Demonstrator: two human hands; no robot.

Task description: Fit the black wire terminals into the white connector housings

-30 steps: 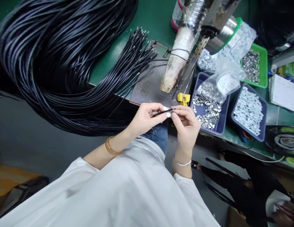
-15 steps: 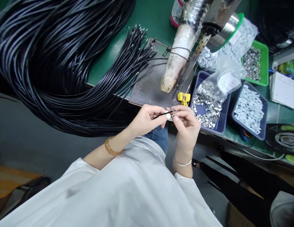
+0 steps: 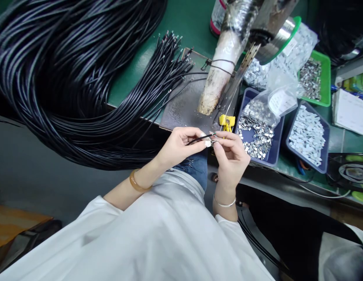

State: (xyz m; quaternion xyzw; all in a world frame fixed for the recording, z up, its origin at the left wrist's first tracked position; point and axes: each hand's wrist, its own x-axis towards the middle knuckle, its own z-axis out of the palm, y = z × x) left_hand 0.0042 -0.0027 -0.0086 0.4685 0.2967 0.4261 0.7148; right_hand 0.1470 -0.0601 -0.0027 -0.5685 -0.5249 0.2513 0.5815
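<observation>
My left hand (image 3: 183, 143) pinches a black cable (image 3: 199, 139) near its end, between thumb and fingers. White covering wraps the tip of that thumb. My right hand (image 3: 232, 154) is closed at the cable's end, where thin coloured wires come out; thumb and fingertips meet there. A small shiny metal piece shows between the fingertips, too small to name. Both hands are over my lap, just in front of the bench edge. A yellow clip-like piece (image 3: 227, 121) is right behind my right fingers.
A thick bundle of black cables (image 3: 90, 130) hangs over the bench on the left. Behind my hands, a stained tube (image 3: 213, 86) points down over a dark plate (image 3: 181, 109). To the right stand a blue bin (image 3: 273, 154) of metal parts and another bin (image 3: 324, 146) of pale pieces.
The cable end has turned slightly between my fingertips, and its coloured wires show more now. My right hand has shifted a little to the right. At lower right, a person's dark-clothed legs have moved.
</observation>
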